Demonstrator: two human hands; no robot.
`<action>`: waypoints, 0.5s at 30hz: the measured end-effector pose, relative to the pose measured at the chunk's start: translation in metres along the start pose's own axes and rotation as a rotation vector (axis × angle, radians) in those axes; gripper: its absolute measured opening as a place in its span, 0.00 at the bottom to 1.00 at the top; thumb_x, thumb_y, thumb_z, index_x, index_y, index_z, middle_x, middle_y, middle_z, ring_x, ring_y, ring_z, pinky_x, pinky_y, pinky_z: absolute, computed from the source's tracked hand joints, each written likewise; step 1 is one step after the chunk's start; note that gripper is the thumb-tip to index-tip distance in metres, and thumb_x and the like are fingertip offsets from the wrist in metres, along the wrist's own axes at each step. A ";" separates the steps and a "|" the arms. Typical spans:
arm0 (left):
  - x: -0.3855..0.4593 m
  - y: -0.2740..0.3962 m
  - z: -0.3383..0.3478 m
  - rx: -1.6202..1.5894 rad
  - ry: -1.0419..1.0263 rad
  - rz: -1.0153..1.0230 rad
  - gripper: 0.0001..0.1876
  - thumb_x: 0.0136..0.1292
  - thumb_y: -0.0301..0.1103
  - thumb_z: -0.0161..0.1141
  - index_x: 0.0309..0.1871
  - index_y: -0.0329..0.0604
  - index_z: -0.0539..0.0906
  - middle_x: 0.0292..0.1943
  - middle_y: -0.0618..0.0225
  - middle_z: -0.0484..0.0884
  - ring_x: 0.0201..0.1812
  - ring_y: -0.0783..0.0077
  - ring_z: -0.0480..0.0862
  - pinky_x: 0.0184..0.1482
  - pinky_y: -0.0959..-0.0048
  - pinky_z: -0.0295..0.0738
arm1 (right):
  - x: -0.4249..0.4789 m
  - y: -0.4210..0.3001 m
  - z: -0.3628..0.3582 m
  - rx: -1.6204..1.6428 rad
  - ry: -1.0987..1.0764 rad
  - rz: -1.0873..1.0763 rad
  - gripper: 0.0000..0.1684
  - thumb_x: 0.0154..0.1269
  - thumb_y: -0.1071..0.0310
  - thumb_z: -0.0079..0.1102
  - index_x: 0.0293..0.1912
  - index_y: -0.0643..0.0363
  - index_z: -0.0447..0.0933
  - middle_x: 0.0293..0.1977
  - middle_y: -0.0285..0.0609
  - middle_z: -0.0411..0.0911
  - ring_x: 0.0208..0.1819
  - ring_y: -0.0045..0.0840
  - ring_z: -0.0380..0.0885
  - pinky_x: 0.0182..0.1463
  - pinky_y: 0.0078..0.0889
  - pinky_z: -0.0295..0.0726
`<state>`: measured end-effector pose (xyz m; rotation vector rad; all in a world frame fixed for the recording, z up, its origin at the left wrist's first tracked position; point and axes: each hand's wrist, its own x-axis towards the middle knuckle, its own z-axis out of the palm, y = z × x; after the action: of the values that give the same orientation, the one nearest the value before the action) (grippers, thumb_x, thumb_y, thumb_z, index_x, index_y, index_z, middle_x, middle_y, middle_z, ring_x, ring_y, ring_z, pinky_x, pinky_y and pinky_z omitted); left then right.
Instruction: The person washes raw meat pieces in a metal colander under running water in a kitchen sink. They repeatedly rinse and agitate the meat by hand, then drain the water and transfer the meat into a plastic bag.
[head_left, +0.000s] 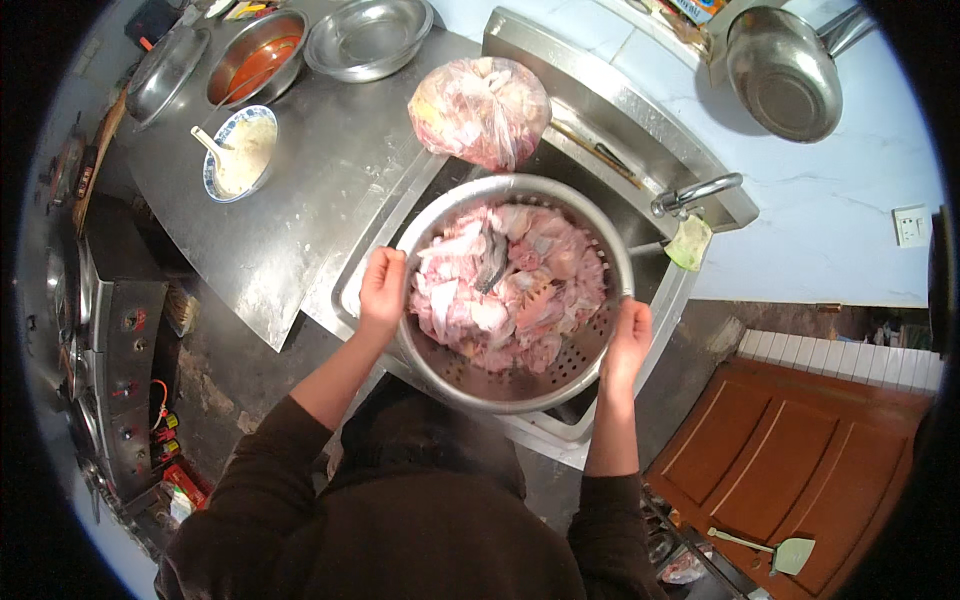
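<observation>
A perforated stainless steel colander (510, 405) is held level over the sink (345, 300) by its rim. Cut pieces of raw meat (487, 315), with one dark grey piece among them, fill much of it. My left hand (384, 289) grips the rim on the left side, thumb on top. My right hand (630, 341) grips the rim on the lower right. Just beyond the colander, a tied clear plastic bag of raw meat (480, 112) rests at the sink's back left edge. The fingers under the rim are mostly hidden.
A steel faucet (697, 193) stands at the right, with a pale green piece (688, 244) below it. On the steel counter (300, 187) are a patterned bowl with a spoon (244, 154), a basin of red liquid (259, 60) and another steel basin (367, 37). A pan (784, 75) hangs on the wall.
</observation>
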<state>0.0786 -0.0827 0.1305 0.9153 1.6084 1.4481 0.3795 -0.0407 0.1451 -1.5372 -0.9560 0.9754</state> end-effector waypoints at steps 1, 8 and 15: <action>-0.004 0.018 0.000 -0.045 -0.007 0.064 0.09 0.68 0.33 0.44 0.31 0.42 0.68 0.26 0.77 0.65 0.29 0.85 0.62 0.33 0.84 0.60 | -0.006 0.004 -0.003 0.078 0.014 -0.063 0.13 0.67 0.64 0.48 0.26 0.58 0.65 0.22 0.26 0.61 0.26 0.10 0.57 0.30 0.15 0.60; 0.036 -0.026 0.007 0.220 -0.064 -0.036 0.14 0.66 0.37 0.50 0.25 0.40 0.67 0.20 0.75 0.63 0.26 0.82 0.62 0.28 0.79 0.62 | 0.002 0.057 -0.008 0.144 0.003 0.092 0.13 0.68 0.64 0.46 0.27 0.57 0.67 0.22 0.26 0.61 0.26 0.10 0.57 0.30 0.14 0.58; 0.010 0.023 0.002 0.080 -0.065 0.031 0.13 0.66 0.36 0.49 0.27 0.40 0.70 0.21 0.77 0.68 0.27 0.85 0.65 0.29 0.82 0.63 | -0.030 -0.006 -0.014 0.003 0.119 -0.062 0.13 0.68 0.64 0.47 0.27 0.58 0.67 0.24 0.28 0.65 0.27 0.11 0.59 0.31 0.15 0.62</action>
<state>0.0760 -0.0707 0.1528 1.0269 1.6206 1.3684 0.3819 -0.0723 0.1560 -1.5364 -0.9124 0.8314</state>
